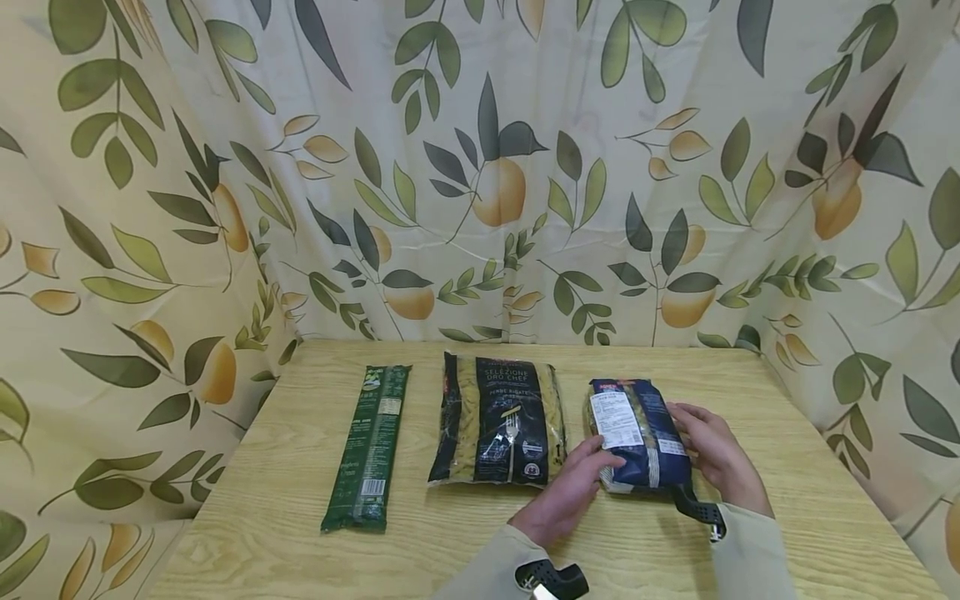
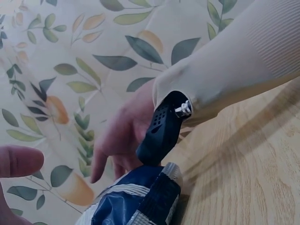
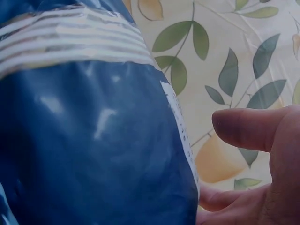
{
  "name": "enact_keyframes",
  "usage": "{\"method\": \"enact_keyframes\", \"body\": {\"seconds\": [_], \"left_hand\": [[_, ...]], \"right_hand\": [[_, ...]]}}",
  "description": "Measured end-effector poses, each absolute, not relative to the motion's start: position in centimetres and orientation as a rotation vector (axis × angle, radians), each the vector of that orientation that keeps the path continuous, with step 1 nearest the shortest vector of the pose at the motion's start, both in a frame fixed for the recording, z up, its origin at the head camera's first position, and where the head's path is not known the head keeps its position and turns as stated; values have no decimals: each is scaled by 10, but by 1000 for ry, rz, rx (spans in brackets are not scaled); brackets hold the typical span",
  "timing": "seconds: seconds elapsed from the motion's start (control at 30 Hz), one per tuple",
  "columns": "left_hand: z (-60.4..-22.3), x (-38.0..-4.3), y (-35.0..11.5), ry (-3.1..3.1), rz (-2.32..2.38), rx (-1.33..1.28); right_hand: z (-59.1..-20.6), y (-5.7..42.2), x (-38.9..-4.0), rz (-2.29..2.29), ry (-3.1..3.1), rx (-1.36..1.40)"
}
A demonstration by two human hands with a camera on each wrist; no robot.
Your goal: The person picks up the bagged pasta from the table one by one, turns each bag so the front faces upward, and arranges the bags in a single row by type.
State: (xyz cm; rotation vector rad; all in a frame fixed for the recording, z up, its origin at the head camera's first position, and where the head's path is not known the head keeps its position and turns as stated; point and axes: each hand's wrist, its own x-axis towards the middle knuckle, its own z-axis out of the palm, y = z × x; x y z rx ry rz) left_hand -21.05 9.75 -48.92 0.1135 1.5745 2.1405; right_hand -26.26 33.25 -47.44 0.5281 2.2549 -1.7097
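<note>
Two bare hands flank a blue packet (image 1: pixel 636 458). The left hand (image 1: pixel 562 496) is at its near left corner, thumb extended over that corner. The right hand (image 1: pixel 716 454) is along its right side, thumb raised clear of it. The left sleeve (image 1: pixel 487 568) and right sleeve (image 1: pixel 750 558), both pale, extend from the packet's near side.

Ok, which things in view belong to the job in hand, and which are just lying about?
In the job, judging by the hands:
Blue packet, between both hands
Left hand, at one side
Right hand, at the other

Apparently just lying about, not held:
Black packet
Green packet
</note>
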Motion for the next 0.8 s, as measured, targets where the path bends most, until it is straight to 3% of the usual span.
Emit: {"method": "enact_keyframes", "body": {"seconds": [0.8], "left_hand": [[-480,-212,87,1500,2128,69]], "right_hand": [[-478,336,-263,-1846,2093,362]]}}
